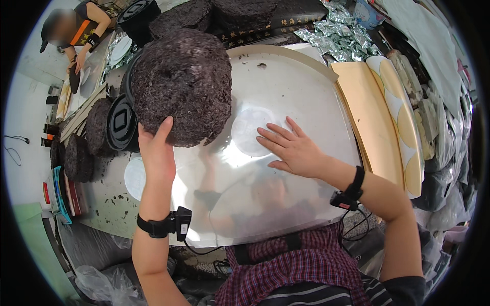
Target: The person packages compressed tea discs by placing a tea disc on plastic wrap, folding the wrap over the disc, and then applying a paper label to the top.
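My left hand [157,149] grips the lower edge of a big, round, dark cake of dried seaweed [183,84], its thumb on top and the other fingers hidden beneath. The cake is held up over the back left of a shiny metal work surface [314,114]. On that surface lies a round whitish translucent disc [249,132], right of the cake. My right hand [291,147] is palm down with its fingers spread, fingertips over the disc's right edge; whether they press on it I cannot tell. Another pale disc [134,179] shows partly behind my left forearm.
Black round plastic containers [121,122] and more dark cakes [78,157] stand at the left. Further cakes [245,11] lie at the back, beside silver foil packets [340,34]. Tan paper sheets [363,111] and a sheet of round labels [402,134] lie right. A co-worker [82,30] works at the upper left.
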### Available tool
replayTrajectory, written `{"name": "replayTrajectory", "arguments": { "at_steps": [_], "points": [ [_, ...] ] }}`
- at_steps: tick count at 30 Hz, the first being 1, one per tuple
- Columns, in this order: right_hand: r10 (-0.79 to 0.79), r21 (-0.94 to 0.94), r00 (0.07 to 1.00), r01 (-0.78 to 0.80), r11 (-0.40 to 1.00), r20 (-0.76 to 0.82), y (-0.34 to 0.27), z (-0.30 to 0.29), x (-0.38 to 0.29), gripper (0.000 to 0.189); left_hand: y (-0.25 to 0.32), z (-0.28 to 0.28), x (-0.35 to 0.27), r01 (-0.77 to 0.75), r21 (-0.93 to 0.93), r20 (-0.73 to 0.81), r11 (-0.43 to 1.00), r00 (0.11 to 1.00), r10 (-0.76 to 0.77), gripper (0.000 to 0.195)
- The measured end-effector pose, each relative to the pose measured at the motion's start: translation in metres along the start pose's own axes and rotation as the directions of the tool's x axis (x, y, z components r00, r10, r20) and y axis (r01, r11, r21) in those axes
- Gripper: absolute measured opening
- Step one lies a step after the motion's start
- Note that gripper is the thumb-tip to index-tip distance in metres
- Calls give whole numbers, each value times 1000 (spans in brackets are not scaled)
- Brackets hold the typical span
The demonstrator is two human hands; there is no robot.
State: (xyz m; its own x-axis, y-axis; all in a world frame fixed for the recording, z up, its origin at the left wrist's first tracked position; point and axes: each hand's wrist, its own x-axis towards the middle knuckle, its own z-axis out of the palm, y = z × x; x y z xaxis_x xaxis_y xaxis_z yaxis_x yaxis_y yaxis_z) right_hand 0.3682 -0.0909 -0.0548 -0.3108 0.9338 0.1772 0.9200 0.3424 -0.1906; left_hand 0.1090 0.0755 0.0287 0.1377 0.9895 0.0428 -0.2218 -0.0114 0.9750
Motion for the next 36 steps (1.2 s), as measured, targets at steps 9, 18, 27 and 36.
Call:
{"name": "replayTrajectory", "arguments": {
  "at_steps": [9, 18, 27, 36],
  "points": [
    [493, 610, 851, -296, 735, -181, 39, 29, -51, 41, -72, 19, -68, -786, 491, 774, 376, 591, 226, 51],
    [790, 819, 613, -465, 337, 24, 41, -46, -57, 36, -49, 9, -70, -770, 476, 861, 424, 506, -48, 55],
    [238, -170, 913, -306, 937, -332, 65, -60, -36, 26, -64, 13, -71, -846, 437, 891, 307, 453, -19, 43],
    [780, 789, 478, -251, 561, -402, 85, -67, -39, 16, -42, 15, -62, -298, 466, 241, 833, 949, 204, 21]
  ]
}}
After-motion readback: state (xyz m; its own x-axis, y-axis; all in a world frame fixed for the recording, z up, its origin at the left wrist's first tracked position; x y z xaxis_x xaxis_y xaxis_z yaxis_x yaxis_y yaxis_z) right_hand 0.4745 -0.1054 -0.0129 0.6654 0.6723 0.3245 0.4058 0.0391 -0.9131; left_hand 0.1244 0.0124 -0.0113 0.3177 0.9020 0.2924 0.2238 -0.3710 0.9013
